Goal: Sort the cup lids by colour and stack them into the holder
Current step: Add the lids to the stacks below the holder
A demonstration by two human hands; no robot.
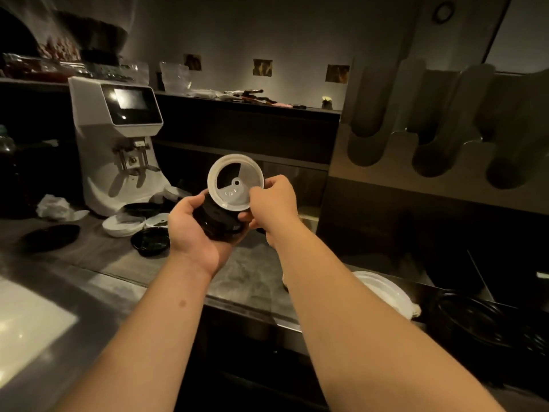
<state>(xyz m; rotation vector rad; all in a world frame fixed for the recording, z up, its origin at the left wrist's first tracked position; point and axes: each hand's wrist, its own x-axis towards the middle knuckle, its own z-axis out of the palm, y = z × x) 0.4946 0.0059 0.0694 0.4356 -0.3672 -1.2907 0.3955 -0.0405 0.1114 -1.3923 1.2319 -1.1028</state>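
My left hand point(190, 230) cradles a short stack of black lids point(217, 221) above the counter. My right hand point(274, 200) pinches a white lid point(234, 181) by its right edge, tilted with its underside facing me, just above the black stack. Loose lids lie on the counter to the left: white lids point(123, 224), a black lid point(151, 241) and another black lid point(50, 236). The lid holder point(430, 150), with several curved slots, stands at the right, apart from both hands.
A white coffee grinder point(118, 138) stands at the back left, with crumpled paper point(56, 207) beside it. More white lids point(383, 288) and black lids point(475, 319) lie at the lower right. A cluttered shelf point(246, 102) runs along the back wall.
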